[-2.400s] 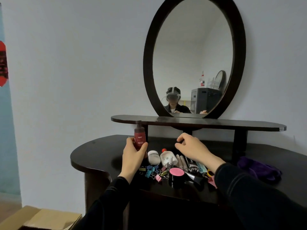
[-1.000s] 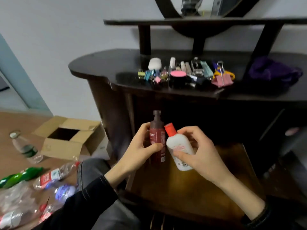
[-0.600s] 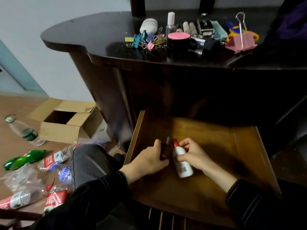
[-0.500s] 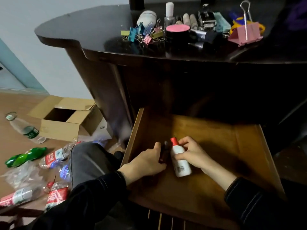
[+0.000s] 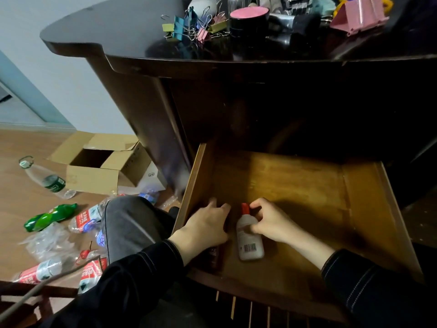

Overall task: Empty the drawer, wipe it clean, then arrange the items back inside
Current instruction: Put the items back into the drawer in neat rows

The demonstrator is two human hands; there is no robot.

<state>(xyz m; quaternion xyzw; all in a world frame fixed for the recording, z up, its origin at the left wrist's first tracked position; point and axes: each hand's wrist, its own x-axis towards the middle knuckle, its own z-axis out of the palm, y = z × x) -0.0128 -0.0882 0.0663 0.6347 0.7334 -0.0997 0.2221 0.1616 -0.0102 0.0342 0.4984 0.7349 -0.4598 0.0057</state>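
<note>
Two grips: left hand (image 5: 203,227) wraps dark bottle (image 5: 214,256) (mostly hidden), right hand (image 5: 272,222) pinches white bottle (image 5: 249,241); binder clips (image 5: 189,26) above drawer (image 5: 298,185).

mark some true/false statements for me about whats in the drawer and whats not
1. The white bottle lies inside the drawer. True.
2. The right hand holds it near its red cap. True.
3. The binder clips are in the drawer. False: they sit on the dresser top.
4. The cardboard box on the floor is closed. False: its flaps stand open.
5. The left hand rests on the dresser top. False: it lies over a dark bottle in the drawer.
</note>
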